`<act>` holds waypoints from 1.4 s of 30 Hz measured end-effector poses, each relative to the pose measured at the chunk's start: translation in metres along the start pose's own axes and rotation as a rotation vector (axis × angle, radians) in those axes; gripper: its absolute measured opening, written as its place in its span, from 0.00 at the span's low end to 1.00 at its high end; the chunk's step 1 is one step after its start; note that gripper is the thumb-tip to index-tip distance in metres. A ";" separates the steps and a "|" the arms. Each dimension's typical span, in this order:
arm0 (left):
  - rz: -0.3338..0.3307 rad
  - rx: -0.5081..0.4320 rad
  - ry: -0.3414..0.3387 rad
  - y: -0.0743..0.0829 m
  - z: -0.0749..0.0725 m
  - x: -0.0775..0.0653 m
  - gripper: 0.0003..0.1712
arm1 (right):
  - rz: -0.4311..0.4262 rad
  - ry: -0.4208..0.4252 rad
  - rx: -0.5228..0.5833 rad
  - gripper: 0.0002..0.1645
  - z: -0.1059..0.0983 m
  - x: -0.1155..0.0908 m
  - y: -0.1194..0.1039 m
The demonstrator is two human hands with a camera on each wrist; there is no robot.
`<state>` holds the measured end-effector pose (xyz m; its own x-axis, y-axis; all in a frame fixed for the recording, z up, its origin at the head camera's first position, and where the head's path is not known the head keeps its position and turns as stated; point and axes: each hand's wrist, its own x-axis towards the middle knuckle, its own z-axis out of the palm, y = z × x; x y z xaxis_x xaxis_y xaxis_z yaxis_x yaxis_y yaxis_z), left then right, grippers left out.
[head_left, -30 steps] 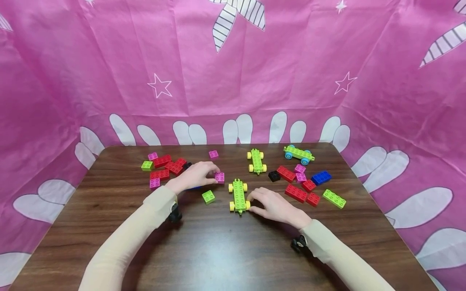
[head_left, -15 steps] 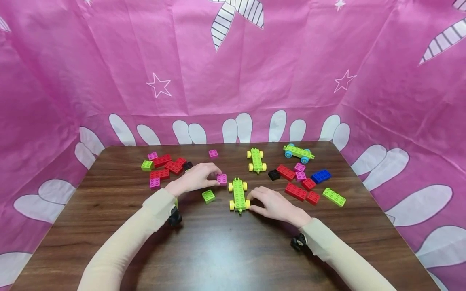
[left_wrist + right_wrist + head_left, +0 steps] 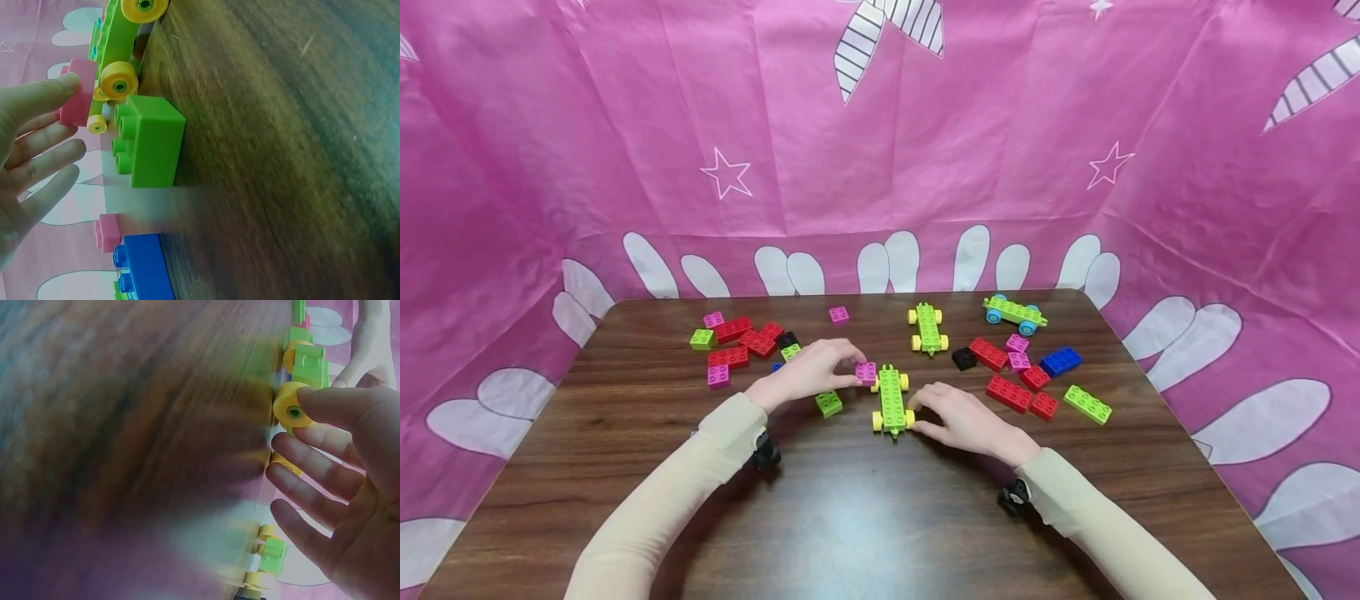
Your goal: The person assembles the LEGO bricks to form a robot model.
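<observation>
Around the middle of the wood-grain counter, what looks like a bit of brick-fitting is going on. Biggest stuff first: both the left hand and the right hand are set in a light pinch, so neither is free.

Between them is parked a lime-green wheeled base, studs up. Its long axis is laid almost dead straight from near to far, with a narrow tab pointed at the near side and what seems to be a forked end pointed far. It's steadied by the right hand at the near right wheel, and that grip should probably be kept, as the thing could easily roll.

A pink brick is grasped by the left hand, studs up, right by the base's far left corner; whether the wheel there is touched can't be told. Its top is square, so no long axis to fuss over. Best guess for a clean fit: it should be lifted clear of the wheel, squared to the stud rows, held by its sides and pressed straight down. The small green brick just left shouldn't be bumped.
</observation>
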<state>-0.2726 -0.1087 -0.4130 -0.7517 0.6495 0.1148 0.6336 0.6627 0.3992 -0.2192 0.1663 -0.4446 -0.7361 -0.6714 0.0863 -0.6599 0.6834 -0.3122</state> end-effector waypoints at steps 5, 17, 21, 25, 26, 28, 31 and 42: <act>0.003 -0.002 0.010 0.002 0.002 0.000 0.19 | 0.001 -0.005 0.010 0.14 0.000 0.000 0.000; 0.003 -0.043 0.010 0.007 0.007 0.003 0.18 | 0.006 -0.007 0.016 0.15 0.000 0.000 0.001; 0.015 -0.034 0.017 0.008 0.010 0.003 0.18 | 0.005 -0.005 0.018 0.15 0.000 -0.001 0.000; 0.023 -0.031 0.027 0.010 0.012 0.004 0.18 | 0.003 -0.002 0.021 0.14 0.000 -0.001 0.000; 0.024 -0.033 0.029 0.010 0.012 0.005 0.18 | 0.003 0.000 0.020 0.14 0.000 -0.001 0.000; 0.027 -0.034 0.033 0.011 0.013 0.006 0.18 | 0.002 0.002 0.017 0.14 0.000 -0.001 0.001; 0.030 -0.042 0.037 0.012 0.014 0.007 0.18 | 0.000 0.006 0.014 0.14 0.001 -0.001 0.001; 0.050 -0.069 0.046 0.016 0.022 0.011 0.19 | -0.016 0.015 0.001 0.15 0.002 -0.002 0.001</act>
<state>-0.2665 -0.0825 -0.4251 -0.7282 0.6621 0.1771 0.6576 0.6020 0.4530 -0.2186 0.1677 -0.4466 -0.7279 -0.6775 0.1055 -0.6712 0.6727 -0.3114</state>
